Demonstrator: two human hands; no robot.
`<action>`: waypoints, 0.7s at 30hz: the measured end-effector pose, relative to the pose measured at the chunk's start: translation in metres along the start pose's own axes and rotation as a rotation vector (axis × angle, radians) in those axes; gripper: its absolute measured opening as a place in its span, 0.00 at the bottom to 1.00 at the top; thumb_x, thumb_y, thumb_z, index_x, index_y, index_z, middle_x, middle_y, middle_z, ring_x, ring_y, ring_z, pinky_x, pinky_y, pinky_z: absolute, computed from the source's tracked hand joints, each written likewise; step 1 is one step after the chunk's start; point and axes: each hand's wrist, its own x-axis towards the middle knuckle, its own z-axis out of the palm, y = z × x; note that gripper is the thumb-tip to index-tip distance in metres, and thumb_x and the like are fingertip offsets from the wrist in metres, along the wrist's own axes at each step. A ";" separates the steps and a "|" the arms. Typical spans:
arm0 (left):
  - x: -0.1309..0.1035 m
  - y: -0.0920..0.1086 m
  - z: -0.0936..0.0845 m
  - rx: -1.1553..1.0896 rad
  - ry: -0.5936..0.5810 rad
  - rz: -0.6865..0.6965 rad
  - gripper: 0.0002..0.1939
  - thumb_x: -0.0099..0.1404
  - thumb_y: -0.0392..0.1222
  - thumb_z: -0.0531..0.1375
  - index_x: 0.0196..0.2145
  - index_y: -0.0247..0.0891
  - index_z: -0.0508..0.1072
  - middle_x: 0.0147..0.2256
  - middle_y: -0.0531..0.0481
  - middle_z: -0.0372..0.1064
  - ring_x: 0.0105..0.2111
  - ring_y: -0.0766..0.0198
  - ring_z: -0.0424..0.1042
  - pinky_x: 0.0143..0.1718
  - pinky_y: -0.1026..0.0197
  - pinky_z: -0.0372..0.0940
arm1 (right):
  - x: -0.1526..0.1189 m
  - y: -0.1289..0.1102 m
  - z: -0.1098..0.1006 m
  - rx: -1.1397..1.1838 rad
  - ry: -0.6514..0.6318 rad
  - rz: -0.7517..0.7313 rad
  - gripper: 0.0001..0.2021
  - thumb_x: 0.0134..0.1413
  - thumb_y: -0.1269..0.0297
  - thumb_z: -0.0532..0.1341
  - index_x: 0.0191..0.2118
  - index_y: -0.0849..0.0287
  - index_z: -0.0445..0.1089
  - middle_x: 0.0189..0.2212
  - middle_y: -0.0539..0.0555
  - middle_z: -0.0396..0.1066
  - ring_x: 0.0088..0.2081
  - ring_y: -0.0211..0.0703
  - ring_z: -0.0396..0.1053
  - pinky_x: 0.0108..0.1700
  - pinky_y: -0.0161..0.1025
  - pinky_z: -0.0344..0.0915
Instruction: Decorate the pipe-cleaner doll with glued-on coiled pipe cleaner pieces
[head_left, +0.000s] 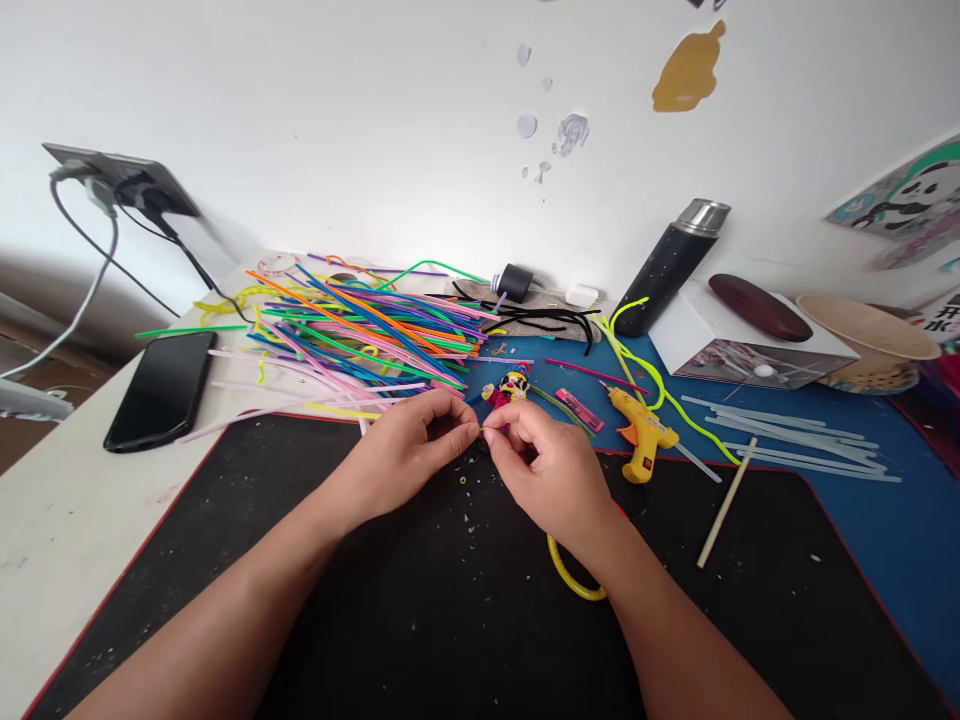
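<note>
My left hand (422, 445) and my right hand (551, 470) meet over the black mat (420, 620), thumbs and forefingers pinched close together. A tiny yellow piece (484, 430) shows between the fingertips; its kind is too small to make out. Just behind my fingers lies a small colourful figure (514, 382) with a yellow head, partly covered by my right hand. Under my right wrist a yellow curved loop (574, 578) sticks out, the rest of it hidden. A little yellow ring (463, 480) and scattered specks lie on the mat below my hands.
A heap of coloured pipe cleaners (375, 330) lies behind my left hand, beside a phone (161, 390). To the right are a yellow glue gun (641, 435), clear glue sticks (817, 440), a thin wooden stick (726, 505), a black flask (667, 270) and a white box (750, 340).
</note>
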 end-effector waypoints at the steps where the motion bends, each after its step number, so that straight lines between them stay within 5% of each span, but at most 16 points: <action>1: 0.000 0.001 0.000 -0.021 0.009 -0.010 0.13 0.72 0.52 0.61 0.36 0.41 0.77 0.35 0.52 0.75 0.36 0.59 0.72 0.38 0.61 0.66 | 0.000 0.000 0.000 -0.001 0.012 0.003 0.06 0.66 0.62 0.59 0.39 0.54 0.72 0.19 0.43 0.59 0.22 0.37 0.60 0.29 0.35 0.54; 11: 0.001 0.002 -0.003 -0.220 -0.027 -0.147 0.16 0.65 0.56 0.68 0.37 0.39 0.82 0.37 0.48 0.80 0.38 0.56 0.75 0.42 0.58 0.68 | -0.002 0.000 0.003 -0.016 0.097 -0.042 0.04 0.66 0.64 0.60 0.39 0.55 0.72 0.19 0.42 0.58 0.20 0.35 0.58 0.28 0.34 0.56; 21: 0.001 0.008 0.001 -0.491 -0.095 -0.368 0.22 0.53 0.57 0.75 0.33 0.35 0.81 0.25 0.54 0.67 0.23 0.71 0.56 0.23 0.66 0.49 | -0.005 -0.003 0.008 -0.078 0.214 -0.198 0.04 0.64 0.70 0.61 0.36 0.55 0.69 0.18 0.40 0.59 0.18 0.32 0.57 0.25 0.31 0.55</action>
